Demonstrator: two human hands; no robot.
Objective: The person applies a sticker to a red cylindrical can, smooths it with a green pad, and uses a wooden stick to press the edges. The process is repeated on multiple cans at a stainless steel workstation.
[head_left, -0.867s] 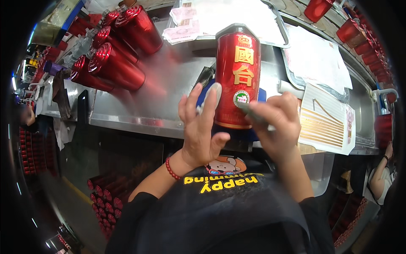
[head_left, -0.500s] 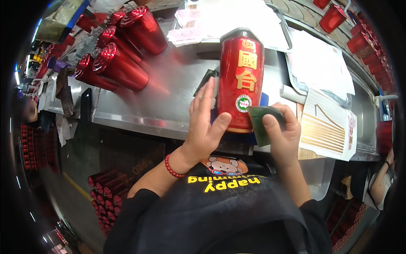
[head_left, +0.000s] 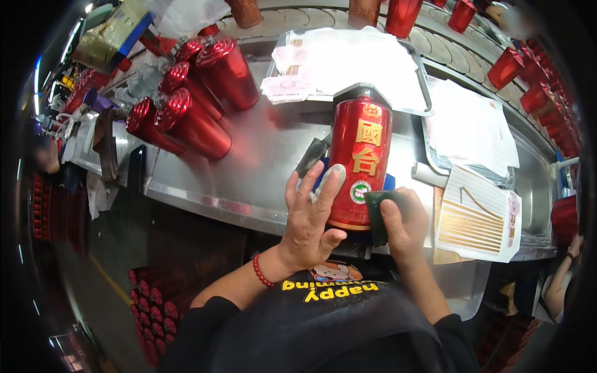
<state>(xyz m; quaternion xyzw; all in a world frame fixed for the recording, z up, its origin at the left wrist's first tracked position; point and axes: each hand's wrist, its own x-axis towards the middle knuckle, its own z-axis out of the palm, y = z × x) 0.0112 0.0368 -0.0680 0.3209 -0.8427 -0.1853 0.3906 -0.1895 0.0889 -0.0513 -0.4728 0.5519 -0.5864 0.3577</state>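
Note:
A glossy red bottle (head_left: pixel 371 163) with raised gold characters and a round green-and-white label leans before me on a support, with blue parts showing at its sides. My left hand (head_left: pixel 309 217) is at its lower left side, fingers spread and holding nothing; a whitish cover shows on one fingertip. I cannot tell whether that hand touches the bottle. In my right hand (head_left: pixel 403 227) a flat dark green scraper (head_left: pixel 376 214) is pinched, its edge against the bottle's lower right side.
Several red bottles (head_left: pixel 193 124) stand at the left of the metal bench (head_left: pixel 205 186). White sheets lie in a tray (head_left: pixel 426 99) behind. Gold-striped label sheets (head_left: pixel 476 221) rest at the right. A curved conveyor (head_left: pixel 305 17) carries more bottles. Another person's arm (head_left: pixel 559 280) shows at the right edge.
My view has shifted, so the bench sits lower. My left hand's fingers have spread further apart beside the bottle. The scraper remains in my right hand at the bottle's lower right side.

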